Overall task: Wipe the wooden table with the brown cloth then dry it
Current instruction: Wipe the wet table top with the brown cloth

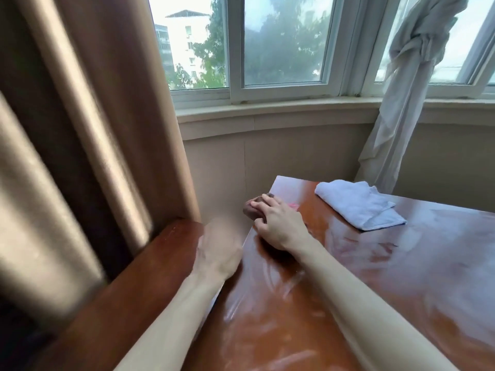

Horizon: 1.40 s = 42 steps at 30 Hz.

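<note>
The glossy wooden table (375, 277) fills the lower right and shows wet streaks across its top. My right hand (278, 223) presses down on the brown cloth (251, 208) at the table's far left edge, fingers spread over it; most of the cloth is hidden under the hand. A bit of pink shows beside the fingers. My left hand (218, 253) is blurred, just off the table's left edge, holding nothing that I can see. A folded white cloth (359, 203) lies on the far part of the table, apart from both hands.
A wooden rail (150, 269) runs along the left of the table. A heavy tan curtain (80, 116) hangs at the left. A knotted white curtain (401, 103) hangs at the back right before the window sill (267, 111).
</note>
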Each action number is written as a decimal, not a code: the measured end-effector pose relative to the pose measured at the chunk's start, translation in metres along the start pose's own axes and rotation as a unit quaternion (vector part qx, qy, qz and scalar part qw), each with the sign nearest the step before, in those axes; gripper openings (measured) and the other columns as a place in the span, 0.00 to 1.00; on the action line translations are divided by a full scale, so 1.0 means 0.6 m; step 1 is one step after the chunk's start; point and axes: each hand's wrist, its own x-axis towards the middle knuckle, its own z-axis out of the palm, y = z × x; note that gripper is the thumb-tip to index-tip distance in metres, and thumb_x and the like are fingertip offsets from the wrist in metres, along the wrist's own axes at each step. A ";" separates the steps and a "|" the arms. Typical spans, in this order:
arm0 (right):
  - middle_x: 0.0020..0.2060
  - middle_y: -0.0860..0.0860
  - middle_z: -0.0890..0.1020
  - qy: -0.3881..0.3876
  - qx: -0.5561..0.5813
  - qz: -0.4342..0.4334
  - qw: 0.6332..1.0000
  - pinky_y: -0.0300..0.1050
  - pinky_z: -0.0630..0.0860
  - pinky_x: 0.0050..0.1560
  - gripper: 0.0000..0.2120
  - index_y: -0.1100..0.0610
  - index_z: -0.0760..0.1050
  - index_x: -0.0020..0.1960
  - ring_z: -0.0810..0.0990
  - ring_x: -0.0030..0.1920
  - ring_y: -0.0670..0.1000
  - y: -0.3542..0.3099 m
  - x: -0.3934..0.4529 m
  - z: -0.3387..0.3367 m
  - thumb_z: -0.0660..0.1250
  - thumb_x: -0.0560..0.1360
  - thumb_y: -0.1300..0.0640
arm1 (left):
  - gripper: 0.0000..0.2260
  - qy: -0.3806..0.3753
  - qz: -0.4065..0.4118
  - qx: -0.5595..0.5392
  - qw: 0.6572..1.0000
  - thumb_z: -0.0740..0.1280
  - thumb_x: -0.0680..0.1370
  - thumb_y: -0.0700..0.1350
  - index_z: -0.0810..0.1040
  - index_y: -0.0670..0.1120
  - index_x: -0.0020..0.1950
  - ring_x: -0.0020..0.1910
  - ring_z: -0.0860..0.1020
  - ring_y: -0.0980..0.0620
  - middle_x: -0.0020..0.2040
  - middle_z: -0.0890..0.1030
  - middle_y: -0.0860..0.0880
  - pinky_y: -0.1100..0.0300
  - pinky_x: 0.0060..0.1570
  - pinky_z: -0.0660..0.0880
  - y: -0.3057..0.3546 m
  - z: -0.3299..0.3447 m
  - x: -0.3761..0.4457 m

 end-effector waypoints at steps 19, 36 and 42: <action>0.67 0.51 0.75 0.012 -0.007 -0.003 1.000 0.50 0.68 0.68 0.16 0.52 0.75 0.65 0.70 0.68 0.56 -0.202 -0.249 -0.040 0.58 0.79 0.52 | 0.15 0.002 0.006 -0.080 0.997 0.58 0.84 0.47 0.75 0.50 0.69 0.70 0.71 0.49 0.68 0.75 0.49 0.52 0.72 0.65 -0.116 -0.179 -0.319; 0.74 0.35 0.68 -0.033 0.129 -0.138 0.981 0.46 0.70 0.66 0.26 0.32 0.70 0.71 0.66 0.73 0.43 -0.174 -0.385 -0.047 0.57 0.73 0.45 | 0.15 -0.012 -0.089 -0.241 0.966 0.55 0.85 0.48 0.76 0.49 0.67 0.66 0.73 0.51 0.64 0.77 0.49 0.61 0.62 0.65 -0.075 -0.109 -0.330; 0.76 0.48 0.68 0.004 -0.010 0.087 0.996 0.52 0.67 0.68 0.24 0.47 0.70 0.74 0.67 0.72 0.56 -0.144 -0.302 -0.061 0.58 0.79 0.50 | 0.12 -0.011 -0.077 -0.231 0.970 0.54 0.85 0.50 0.77 0.55 0.60 0.55 0.71 0.59 0.56 0.76 0.56 0.65 0.52 0.65 -0.058 -0.076 -0.331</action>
